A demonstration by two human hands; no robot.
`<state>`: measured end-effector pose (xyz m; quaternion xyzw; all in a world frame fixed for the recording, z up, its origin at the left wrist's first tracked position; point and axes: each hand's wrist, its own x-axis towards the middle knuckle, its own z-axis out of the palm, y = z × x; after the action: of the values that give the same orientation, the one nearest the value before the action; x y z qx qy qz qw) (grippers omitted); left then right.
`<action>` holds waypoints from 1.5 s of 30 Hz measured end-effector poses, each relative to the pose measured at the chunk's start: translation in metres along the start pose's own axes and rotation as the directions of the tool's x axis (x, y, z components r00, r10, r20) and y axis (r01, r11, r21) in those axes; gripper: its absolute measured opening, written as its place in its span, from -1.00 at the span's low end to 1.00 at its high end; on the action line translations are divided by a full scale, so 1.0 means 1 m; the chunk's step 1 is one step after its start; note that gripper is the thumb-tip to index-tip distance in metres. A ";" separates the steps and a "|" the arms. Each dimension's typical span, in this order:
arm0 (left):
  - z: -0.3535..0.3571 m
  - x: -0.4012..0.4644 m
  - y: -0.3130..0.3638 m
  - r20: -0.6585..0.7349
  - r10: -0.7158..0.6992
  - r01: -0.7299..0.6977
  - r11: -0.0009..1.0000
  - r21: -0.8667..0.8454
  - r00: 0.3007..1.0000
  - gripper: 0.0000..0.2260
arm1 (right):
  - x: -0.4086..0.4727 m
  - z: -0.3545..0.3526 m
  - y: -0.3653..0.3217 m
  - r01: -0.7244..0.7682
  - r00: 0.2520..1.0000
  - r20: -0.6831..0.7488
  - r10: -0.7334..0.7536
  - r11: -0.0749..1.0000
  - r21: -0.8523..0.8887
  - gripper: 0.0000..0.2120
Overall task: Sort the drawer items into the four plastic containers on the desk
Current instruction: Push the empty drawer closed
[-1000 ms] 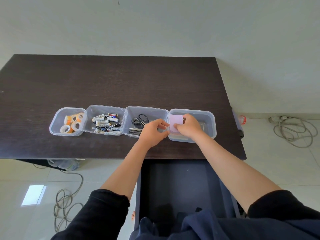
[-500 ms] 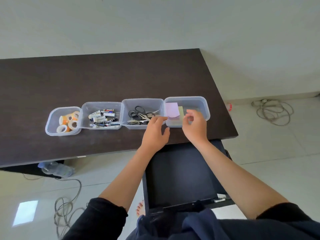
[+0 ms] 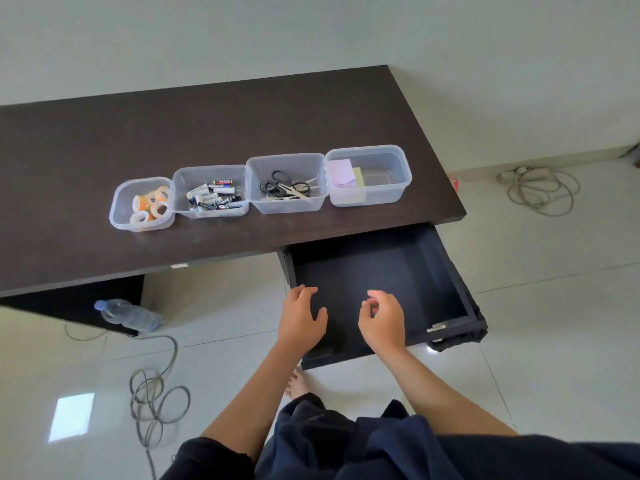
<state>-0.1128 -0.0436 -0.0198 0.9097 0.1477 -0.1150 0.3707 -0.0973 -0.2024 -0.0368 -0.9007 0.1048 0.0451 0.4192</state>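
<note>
— Pale tiles and a plain wall surround us; what sits on the dark desk [image 3: 207,126]?

— We see four clear containers in a row: tape rolls [image 3: 149,206] in the leftmost, batteries [image 3: 213,197] next, scissors [image 3: 284,188] third, and sticky notes [image 3: 343,173] in the right one [image 3: 388,188].

— And our hands?

— Both hover over the open drawer [image 3: 446,271], at five o'clock from the containers. Our left hand [image 3: 301,320] hangs with fingers loosely curled, holding nothing. Our right hand [image 3: 382,322] is likewise relaxed and holds nothing.

— Anything on the floor?

— We spot a water bottle [image 3: 128,315] at eight o'clock from the drawer, a cable [image 3: 156,393] below it, and another cable [image 3: 540,188] at two o'clock.
</note>
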 end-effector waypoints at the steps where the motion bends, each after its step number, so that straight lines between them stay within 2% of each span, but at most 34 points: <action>1: 0.007 -0.010 -0.005 -0.003 -0.036 0.036 0.999 0.008 0.999 -0.55 | -0.011 -0.001 0.011 0.016 1.000 0.012 -0.016 1.000 -0.004 -0.75; 4: 0.030 -0.039 -0.017 -0.002 -0.133 0.133 0.991 0.021 0.991 -0.47 | -0.038 -0.011 0.040 0.035 0.998 -0.046 -0.035 0.999 0.013 -0.80; 7: 0.048 -0.066 -0.025 0.010 -0.212 0.212 0.977 -0.022 0.977 -0.41 | -0.063 -0.021 0.060 -0.054 0.991 -0.118 0.064 0.995 0.083 -0.74; 10: 0.060 -0.087 -0.030 -0.017 -0.269 0.267 0.961 -0.070 0.963 -0.47 | -0.077 -0.021 0.075 -0.262 0.961 -0.031 0.274 0.942 0.208 -0.46; 13: 0.066 -0.102 -0.031 -0.066 -0.277 0.271 0.958 -0.095 0.959 -0.53 | -0.082 -0.020 0.076 -0.371 0.929 0.139 0.344 0.865 0.338 -0.26; 15: 0.067 -0.106 -0.033 -0.085 -0.268 0.258 0.960 -0.111 0.960 -0.55 | -0.081 -0.015 0.072 -0.414 0.910 0.193 0.368 0.834 0.364 -0.21; 20: 0.071 -0.102 -0.033 -0.141 -0.319 0.300 0.944 -0.138 0.937 -0.65 | -0.078 -0.005 0.076 -0.530 0.841 0.160 0.517 0.726 0.438 -0.14; 28: 0.068 -0.093 -0.033 -0.192 -0.409 0.372 0.906 -0.202 0.892 -0.75 | -0.074 -0.007 0.074 -0.497 0.865 0.178 0.469 0.749 0.439 0.01; 36: 0.065 -0.102 -0.028 -0.239 -0.392 0.342 0.912 -0.224 0.889 -0.80 | -0.081 -0.011 0.072 -0.416 0.903 0.084 0.422 0.806 0.421 -0.01; 45: 0.043 -0.061 -0.019 -0.226 -0.361 0.314 0.924 -0.220 0.905 -0.80 | -0.039 0.001 0.054 -0.437 0.893 0.090 0.441 0.802 0.406 0.01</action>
<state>-0.1806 -0.0723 -0.0431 0.8404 0.3609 -0.0427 0.4020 -0.1476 -0.2292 -0.0708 -0.7418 0.3193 0.1132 0.5788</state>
